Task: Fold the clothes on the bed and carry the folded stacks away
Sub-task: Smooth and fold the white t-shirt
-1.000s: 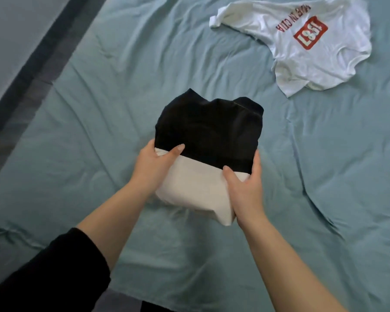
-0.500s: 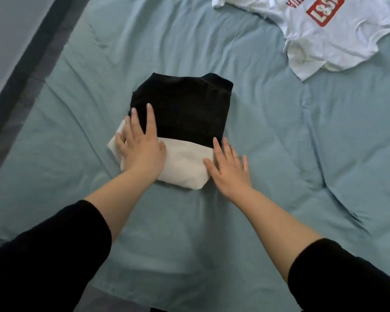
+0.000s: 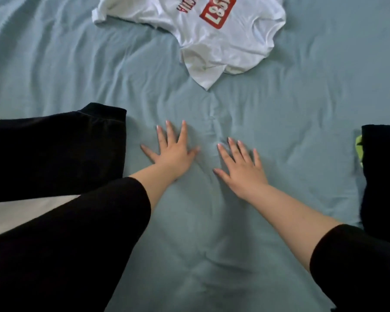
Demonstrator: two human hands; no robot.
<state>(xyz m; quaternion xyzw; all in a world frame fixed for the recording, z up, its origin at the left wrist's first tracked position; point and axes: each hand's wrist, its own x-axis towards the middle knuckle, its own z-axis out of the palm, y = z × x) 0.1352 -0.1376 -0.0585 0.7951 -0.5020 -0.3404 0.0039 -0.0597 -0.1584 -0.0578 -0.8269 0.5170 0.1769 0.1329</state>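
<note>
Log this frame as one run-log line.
left hand: open, fingers spread over sheet | right hand: same | folded stack: beside left hand, untouched | white T-shirt: unfolded, far side

Count at this moment. Hands: 2, left hand (image 3: pixel 173 152) and right hand (image 3: pixel 241 170). Black sleeves: 2, left sleeve (image 3: pixel 65 255) and right sleeve (image 3: pixel 358 266). Rumpled garments: 1, the white T-shirt (image 3: pixel 212 46), bearing 1 red printed patch (image 3: pixel 217 11). Folded stack: 1, at the left edge, with 2 layers showing, black layer (image 3: pixel 54 154) over white layer (image 3: pixel 20 212). Dark garment (image 3: pixel 383 176) at the right edge: 1, cut off by the frame, with 1 yellow-green scrap (image 3: pixel 358 149) against it; cannot tell if that is a separate item. Bed sheet (image 3: pixel 302 109): 1.
</note>
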